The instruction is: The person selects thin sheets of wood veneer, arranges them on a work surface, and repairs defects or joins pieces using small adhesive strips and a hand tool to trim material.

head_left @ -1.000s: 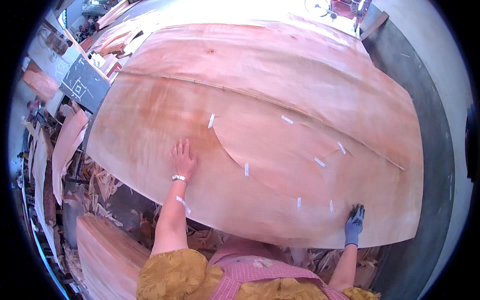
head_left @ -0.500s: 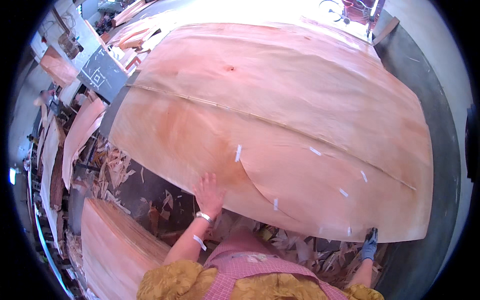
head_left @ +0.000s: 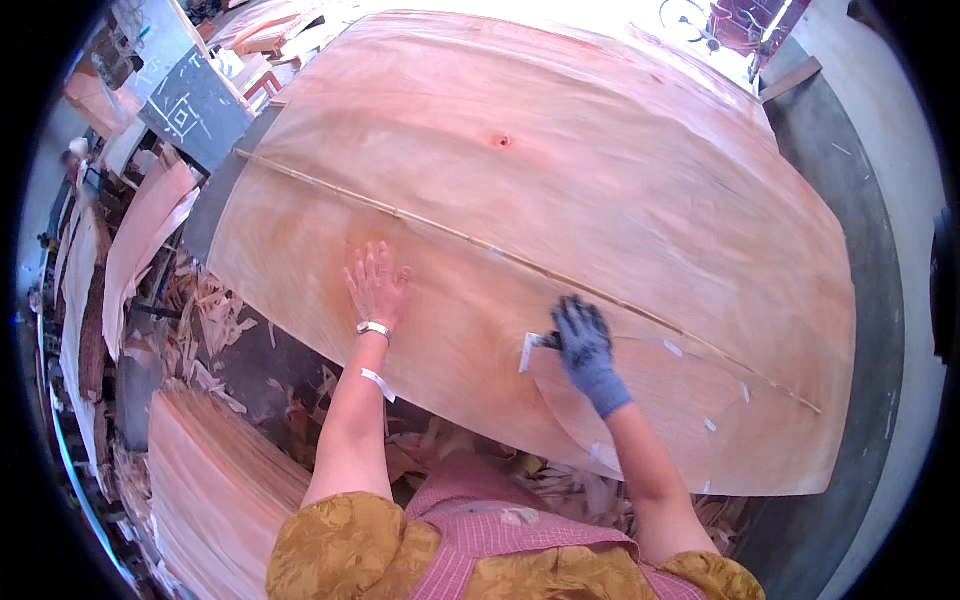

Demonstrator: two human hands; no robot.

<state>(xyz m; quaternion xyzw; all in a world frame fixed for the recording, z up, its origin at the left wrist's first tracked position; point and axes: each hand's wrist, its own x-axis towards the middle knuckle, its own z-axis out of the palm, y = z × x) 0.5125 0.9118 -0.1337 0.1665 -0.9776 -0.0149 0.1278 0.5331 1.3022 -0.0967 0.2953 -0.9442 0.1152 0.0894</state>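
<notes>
A large sheet of pinkish wood veneer [head_left: 440, 350] lies spread before me. My left hand [head_left: 377, 287] rests on its near left part, bare, with the fingers stretched apart. A piece of white tape sticks to that forearm. In a grey-blue glove with dark fingers, my right hand [head_left: 583, 340] lies spread on the veneer, its thumb by a white tape strip [head_left: 527, 352]. Several more short tape strips follow a curved seam near the right front. A long thin bamboo stick [head_left: 470, 239] lies slantwise across the sheet, beyond both hands.
A thick stack of veneer sheets [head_left: 215, 480] stands at the lower left. Veneer scraps [head_left: 215, 315] litter the floor on the left and under the near edge. A chalk-marked board [head_left: 190, 115] stands at the far left, a grey wall ledge [head_left: 870, 300] along the right.
My right hand has moved from the near right edge inward and left to the seam's far end. My left hand has slid farther in from the near edge.
</notes>
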